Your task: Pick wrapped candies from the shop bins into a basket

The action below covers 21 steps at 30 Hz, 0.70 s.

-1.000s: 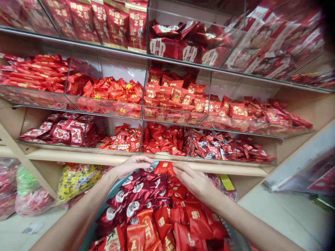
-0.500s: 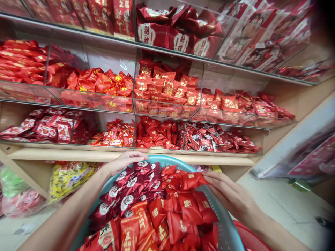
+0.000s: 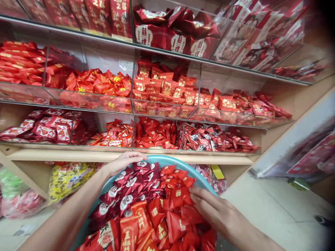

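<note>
A light-blue plastic basket (image 3: 180, 162) with a perforated wall is heaped with small wrapped packets. My left hand (image 3: 125, 163) is at its far rim, closed on the edge, the forearm running along the left side. Inside the basket, my right hand (image 3: 213, 207) has its fingertips closed at the edge of a red packet (image 3: 180, 197) with gold lettering. More red packets (image 3: 176, 226) lie under and around that hand. Maroon packets (image 3: 132, 183) with white round labels fill the back left; orange-red packets (image 3: 129, 232) with gold characters lie in front.
Ahead is a wooden shelf unit (image 3: 78, 156) with clear-fronted compartments of red packets (image 3: 167, 90). A yellow bag (image 3: 70, 181) and a pink bag (image 3: 22, 202) sit low at left. Pale floor tiles (image 3: 261, 205) show at right.
My right hand has moved from the basket's right rim inward and down to the left, with the red packet at its fingertips. My left hand stays at the rim.
</note>
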Each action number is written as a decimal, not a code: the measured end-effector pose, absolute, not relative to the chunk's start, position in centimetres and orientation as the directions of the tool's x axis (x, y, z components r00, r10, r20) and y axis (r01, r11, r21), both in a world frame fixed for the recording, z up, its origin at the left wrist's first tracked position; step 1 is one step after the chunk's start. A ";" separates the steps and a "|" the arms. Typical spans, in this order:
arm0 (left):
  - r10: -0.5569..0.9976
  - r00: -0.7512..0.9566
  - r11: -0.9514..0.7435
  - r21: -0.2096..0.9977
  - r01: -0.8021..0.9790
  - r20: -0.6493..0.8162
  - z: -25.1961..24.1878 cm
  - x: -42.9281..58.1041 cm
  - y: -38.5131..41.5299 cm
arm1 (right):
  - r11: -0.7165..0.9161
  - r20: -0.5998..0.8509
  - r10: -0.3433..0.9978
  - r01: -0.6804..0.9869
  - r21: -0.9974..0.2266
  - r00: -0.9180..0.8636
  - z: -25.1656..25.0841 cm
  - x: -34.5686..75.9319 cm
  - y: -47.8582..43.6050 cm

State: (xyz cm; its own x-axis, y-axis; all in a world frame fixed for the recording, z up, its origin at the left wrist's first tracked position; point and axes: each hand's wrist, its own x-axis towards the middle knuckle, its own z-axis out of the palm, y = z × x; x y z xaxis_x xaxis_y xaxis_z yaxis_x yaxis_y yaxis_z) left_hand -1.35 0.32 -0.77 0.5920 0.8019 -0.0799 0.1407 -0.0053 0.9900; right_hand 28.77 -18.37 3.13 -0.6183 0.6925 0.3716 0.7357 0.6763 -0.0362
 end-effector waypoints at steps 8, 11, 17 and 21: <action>0.796 0.603 -0.030 0.990 0.138 -0.060 -0.7 -1.4 0.2 | 0.653 0.221 0.680 0.714 0.253 -0.699 2.9 24.6 -16.9; 0.795 0.604 -0.043 0.988 0.147 -0.055 -0.8 -1.5 0.3 | 0.675 0.210 0.640 0.671 0.307 -0.739 2.9 23.8 -16.8; 0.796 0.604 -0.050 0.990 0.134 -0.042 -0.8 -1.5 0.3 | 0.674 0.201 0.608 0.633 0.381 -0.768 2.6 22.7 -16.1; 0.793 0.608 -0.052 0.991 0.125 -0.035 -0.7 -1.5 0.3 | 0.681 0.203 0.618 0.647 0.343 -0.759 3.0 22.6 -15.7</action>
State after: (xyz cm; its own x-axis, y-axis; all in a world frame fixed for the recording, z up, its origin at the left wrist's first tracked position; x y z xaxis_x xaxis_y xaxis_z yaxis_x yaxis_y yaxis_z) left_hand -1.53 0.29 -0.73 0.6079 0.7932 -0.0353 0.1253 -0.0520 0.9907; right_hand 22.55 -15.65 3.04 -0.7592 0.6183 0.2034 0.6467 0.6814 0.3428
